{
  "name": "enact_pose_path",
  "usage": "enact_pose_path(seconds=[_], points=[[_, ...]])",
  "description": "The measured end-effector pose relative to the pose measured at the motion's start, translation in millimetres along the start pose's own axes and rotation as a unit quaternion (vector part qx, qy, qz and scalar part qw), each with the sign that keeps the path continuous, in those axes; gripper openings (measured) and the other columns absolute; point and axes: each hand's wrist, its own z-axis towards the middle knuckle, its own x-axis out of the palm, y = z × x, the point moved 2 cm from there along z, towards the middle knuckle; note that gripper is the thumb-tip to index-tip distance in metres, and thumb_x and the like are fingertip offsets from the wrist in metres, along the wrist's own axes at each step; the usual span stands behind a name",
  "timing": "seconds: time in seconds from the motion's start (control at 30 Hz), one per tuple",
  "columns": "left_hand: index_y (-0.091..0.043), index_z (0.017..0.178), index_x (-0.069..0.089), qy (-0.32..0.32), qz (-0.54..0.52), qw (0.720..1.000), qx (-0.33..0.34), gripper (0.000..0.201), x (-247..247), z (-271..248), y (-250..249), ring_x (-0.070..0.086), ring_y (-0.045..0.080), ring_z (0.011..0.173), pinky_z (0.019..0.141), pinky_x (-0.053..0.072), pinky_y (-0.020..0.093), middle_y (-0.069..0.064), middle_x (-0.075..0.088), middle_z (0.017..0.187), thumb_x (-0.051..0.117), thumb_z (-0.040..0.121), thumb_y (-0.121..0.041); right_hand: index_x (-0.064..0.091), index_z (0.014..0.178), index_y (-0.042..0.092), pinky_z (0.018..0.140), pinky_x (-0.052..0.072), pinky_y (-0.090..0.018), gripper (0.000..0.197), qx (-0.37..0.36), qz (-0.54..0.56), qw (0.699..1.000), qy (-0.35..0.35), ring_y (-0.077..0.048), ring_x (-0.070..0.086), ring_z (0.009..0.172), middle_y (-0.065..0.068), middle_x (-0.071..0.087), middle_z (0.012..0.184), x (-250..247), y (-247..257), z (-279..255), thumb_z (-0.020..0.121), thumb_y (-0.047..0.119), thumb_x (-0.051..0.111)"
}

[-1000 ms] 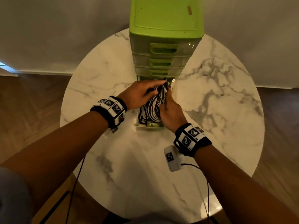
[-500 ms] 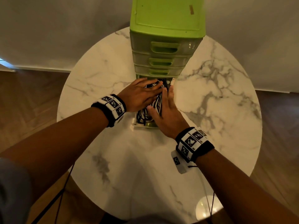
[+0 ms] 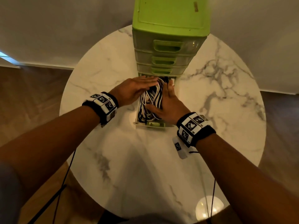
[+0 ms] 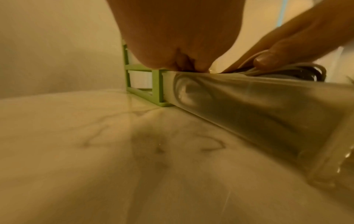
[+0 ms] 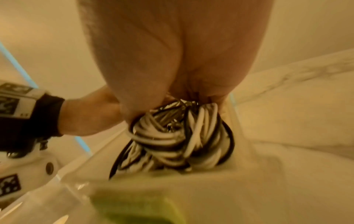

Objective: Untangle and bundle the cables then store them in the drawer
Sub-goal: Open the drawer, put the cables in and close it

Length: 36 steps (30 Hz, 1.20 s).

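A bundle of black and white cables (image 3: 151, 101) (image 5: 178, 136) fills the pulled-out bottom drawer (image 3: 151, 124) of a green drawer unit (image 3: 169, 29). My left hand (image 3: 137, 89) lies flat with straight fingers on the far left of the cables. My right hand (image 3: 168, 104) lies flat along the right side of the bundle, its thumb stretched across the near coils. In the left wrist view my left hand (image 4: 172, 45) rests at the drawer's rim (image 4: 249, 94), and the right hand's thumb (image 4: 268, 59) presses on the cables (image 4: 287, 71). Both hands press down without gripping.
The drawer unit stands at the far middle of a round white marble table (image 3: 145, 167). Three upper drawers (image 3: 165, 55) are closed. A wall runs behind the table, and wooden floor (image 3: 32, 94) lies on both sides. Thin black wires (image 3: 64, 183) hang from my wrists.
My right hand went from curled beside the bundle to flat along it with the thumb across the coils. My left hand's fingers straightened over the far end. The cables sit lower in the drawer.
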Motion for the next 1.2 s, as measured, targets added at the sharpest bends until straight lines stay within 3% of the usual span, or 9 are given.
enact_pose_path(seconds=[0.07,0.2,0.37,0.47,0.57,0.7,0.83,1.07,1.2], points=[[-0.013,0.131,0.067,-0.089,0.022,0.996,-0.009,0.031,-0.1,-4.2,1.1,0.059,0.021,0.126,0.11,0.043,0.04,0.004,0.066,0.135,0.059,0.102,-0.019,-0.011,0.156,0.005,0.125,0.007,-0.042,0.096,0.012,-0.01,0.999,-0.031,-0.034,-0.013,0.152,-0.022,-0.02,0.162,4.7,0.0,-7.0,0.098,0.057,0.045],[-0.036,0.116,0.073,-0.121,0.106,0.981,-0.112,0.026,0.4,-5.6,0.9,0.052,0.012,0.119,0.099,0.024,0.035,-0.019,0.07,0.12,0.06,0.096,-0.046,-0.004,0.157,0.004,0.125,0.006,-0.046,0.072,-0.036,-0.064,0.994,-0.087,-0.037,-0.008,0.152,-0.024,-0.011,0.163,16.3,6.0,-13.6,0.106,0.044,0.028],[-0.024,0.094,0.068,-0.171,0.075,0.969,-0.163,0.028,2.3,-1.1,0.2,0.052,0.019,0.109,0.089,0.023,0.031,-0.012,0.064,0.104,0.074,0.083,-0.049,-0.003,0.158,0.009,0.124,0.003,-0.049,0.107,-0.114,-0.206,0.97,-0.054,-0.033,-0.008,0.153,-0.02,-0.009,0.165,15.5,-7.4,-30.8,0.086,0.081,0.029],[-0.01,0.114,0.052,-0.236,0.019,0.942,-0.239,0.078,-2.2,0.3,5.0,0.039,0.019,0.105,0.089,0.034,0.033,0.0,0.041,0.114,0.089,0.061,-0.054,-0.004,0.157,0.003,0.125,0.004,-0.047,0.139,-0.123,-0.286,0.95,-0.014,-0.038,-0.007,0.152,-0.026,-0.01,0.163,12.7,-15.0,-32.3,0.065,0.075,0.07],[-0.011,0.143,0.029,-0.198,-0.06,0.947,-0.244,0.115,-8.8,7.3,13.4,0.035,0.024,0.131,0.109,0.041,0.047,-0.001,0.028,0.137,0.095,0.056,-0.048,-0.005,0.156,0.0,0.125,0.002,-0.045,0.136,-0.111,-0.295,0.949,0.005,-0.04,-0.009,0.151,-0.029,-0.014,0.161,11.2,-11.0,-27.3,0.065,0.056,0.081],[-0.006,0.143,0.03,-0.164,-0.151,0.948,-0.227,0.105,-20.7,22.4,16.8,0.051,0.011,0.129,0.107,0.046,0.028,0.002,0.048,0.143,0.096,0.064,-0.027,-0.005,0.156,0.0,0.125,-0.001,-0.04,0.136,-0.095,-0.274,0.957,0.026,-0.037,-0.011,0.152,-0.027,-0.015,0.161,-2.3,-5.7,-17.0,0.065,0.051,0.083],[-0.009,0.145,0.035,-0.152,-0.148,0.95,-0.229,0.096,-30.0,29.4,22.7,0.06,0.0,0.115,0.092,0.046,0.008,-0.008,0.06,0.13,0.092,0.071,-0.032,-0.004,0.156,0.002,0.125,0.001,-0.042,0.136,-0.099,-0.263,0.959,0.021,-0.038,-0.005,0.152,-0.025,-0.008,0.163,-21.4,-6.6,5.1,0.064,0.048,0.085],[-0.01,0.143,0.033,-0.14,-0.127,0.95,-0.248,0.091,-29.8,27.3,22.6,0.058,-0.003,0.115,0.088,0.043,0.003,-0.005,0.061,0.136,0.088,0.076,-0.034,0.022,0.153,-0.004,0.123,0.021,-0.046,0.098,-0.156,-0.256,0.948,-0.108,-0.038,0.024,0.149,-0.026,0.024,0.159,-10.0,-20.4,-11.1,0.082,0.041,0.073],[-0.024,0.131,0.028,-0.124,-0.129,0.953,-0.246,0.079,-32.6,27.0,19.2,0.06,-0.001,0.118,0.099,0.051,0.024,-0.003,0.061,0.135,0.087,0.079,-0.033,0.034,0.151,-0.001,0.12,0.028,-0.043,0.063,-0.236,-0.301,0.903,-0.196,-0.032,0.033,0.146,-0.021,0.035,0.156,11.5,-37.7,-28.8,0.096,0.02,0.058]])
